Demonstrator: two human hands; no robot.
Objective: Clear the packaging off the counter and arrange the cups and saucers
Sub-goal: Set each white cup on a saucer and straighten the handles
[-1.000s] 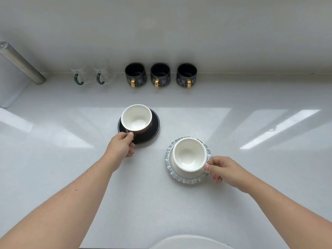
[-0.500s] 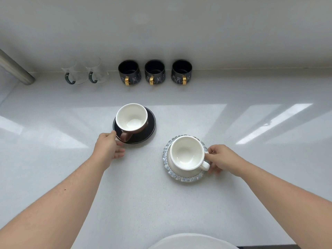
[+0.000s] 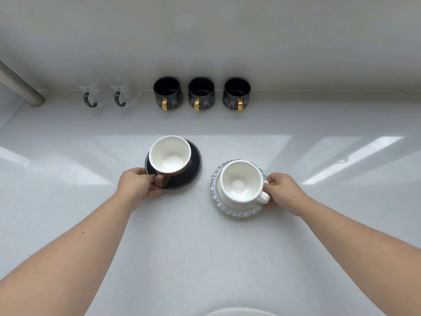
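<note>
White counter (image 3: 205,258), brown cup (image 3: 169,156) on black saucer (image 3: 191,169)

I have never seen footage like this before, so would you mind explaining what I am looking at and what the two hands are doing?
There is no machine here: a person wears a wide-angle camera on the head, looking down at their own bare arms over a white counter. The left hand grips the edge of a black saucer, next to the handle of the brown cup standing on it. The right hand holds the rim of a glass saucer that carries a white cup. Both cups look empty. Along the back wall stand two clear glass mugs with green handles and three black mugs with gold handles. A metal bar shows at the far left. No packaging is visible.
</note>
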